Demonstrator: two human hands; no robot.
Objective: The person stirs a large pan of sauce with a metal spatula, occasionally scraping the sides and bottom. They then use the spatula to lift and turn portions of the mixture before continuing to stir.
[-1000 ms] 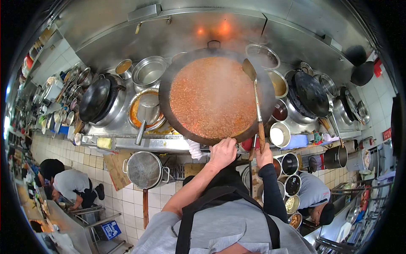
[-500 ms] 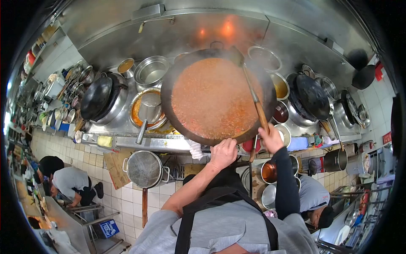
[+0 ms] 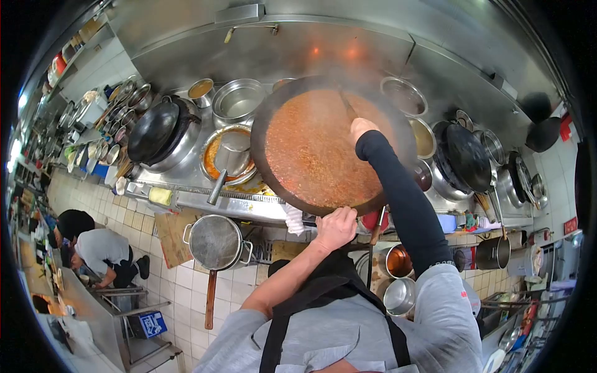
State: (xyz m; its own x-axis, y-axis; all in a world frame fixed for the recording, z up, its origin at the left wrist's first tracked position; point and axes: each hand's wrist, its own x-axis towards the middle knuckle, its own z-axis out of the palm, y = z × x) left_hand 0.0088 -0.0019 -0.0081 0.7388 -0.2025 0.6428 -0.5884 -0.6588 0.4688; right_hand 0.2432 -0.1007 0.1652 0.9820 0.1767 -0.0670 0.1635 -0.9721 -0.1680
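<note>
A large dark wok holds a steaming reddish-orange sauce with fine bits. My left hand is closed over the wok's near rim. Out above the sauce, my right hand grips a long-handled wok spatula. Its handle is mostly hidden by my hand and dark sleeve, and steam blurs its far end by the back of the wok. A white cloth hangs at the stove's edge, left of my left hand.
Left of the wok, a skimmer ladle rests across a pan of orange liquid. Other woks stand at left and right. Below the counter, a strainer sits on a pot. A co-worker bends at far left.
My right hand has moved forward and left over the sauce, pushing the spatula toward the wok's far side. My left hand stays on the rim. The view has shifted slightly.
</note>
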